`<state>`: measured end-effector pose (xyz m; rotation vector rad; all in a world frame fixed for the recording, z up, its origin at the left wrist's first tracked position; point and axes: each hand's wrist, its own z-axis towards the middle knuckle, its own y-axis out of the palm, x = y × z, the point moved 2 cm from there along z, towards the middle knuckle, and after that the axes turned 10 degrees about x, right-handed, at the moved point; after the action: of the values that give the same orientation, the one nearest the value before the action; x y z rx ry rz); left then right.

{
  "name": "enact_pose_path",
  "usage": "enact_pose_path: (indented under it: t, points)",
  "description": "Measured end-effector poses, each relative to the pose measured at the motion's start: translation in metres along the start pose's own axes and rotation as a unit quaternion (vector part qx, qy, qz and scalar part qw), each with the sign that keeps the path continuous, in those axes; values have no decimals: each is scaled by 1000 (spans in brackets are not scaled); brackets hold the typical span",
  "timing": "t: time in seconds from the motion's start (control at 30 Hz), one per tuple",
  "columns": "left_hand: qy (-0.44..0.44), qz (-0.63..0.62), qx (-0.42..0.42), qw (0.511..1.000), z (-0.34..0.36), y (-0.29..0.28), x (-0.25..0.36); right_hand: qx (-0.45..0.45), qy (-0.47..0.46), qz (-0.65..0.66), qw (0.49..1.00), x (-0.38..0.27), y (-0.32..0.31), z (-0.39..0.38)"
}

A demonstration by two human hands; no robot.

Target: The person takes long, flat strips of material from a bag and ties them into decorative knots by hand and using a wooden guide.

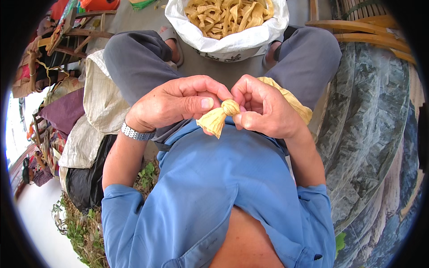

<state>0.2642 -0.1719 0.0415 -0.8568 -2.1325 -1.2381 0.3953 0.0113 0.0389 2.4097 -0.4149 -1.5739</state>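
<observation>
My left hand [178, 100] and my right hand [268, 109] meet above my lap, both closed around a pale yellow, crinkled strip, with a round knot [230, 107] between them. A flared end [212, 122] sticks out toward the lower left below my left thumb. My right thumb and curled fingers press at the knot, and more of the yellow material [297, 102] hangs behind that hand. Some left fingertips are hidden behind the strip.
A white woven sack [237, 51] of yellow strips stands between my feet. Wooden chairs [357, 31] are at upper right, beside a grey marbled sheet [362, 129]. Cloths and sacks [103, 102], a black bag [89, 183] and dried plants [78, 228] lie at left.
</observation>
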Motion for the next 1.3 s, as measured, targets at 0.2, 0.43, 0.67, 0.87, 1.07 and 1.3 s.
enact_pose_path:
  t: [0.2,0.43,0.67,0.87,1.07,1.3]
  points:
    - [10,38,-12,999,5,4,5,-39,24,52,998,9,1,1]
    - [128,164,80,975,-1,28,0,-24,38,93,995,9,2,1]
    - [212,265,194,920,-3,33,-5,40,-30,145,988,23,4,9]
    - [296,430,121,844,-3,34,17,24,-96,-39,994,2,0,4]
    - [270,458,114,839,4,30,18,86,-203,-395,892,-19,6,4]
    - [182,473,86,858,-1,34,18,64,-74,-281,955,2,7,8]
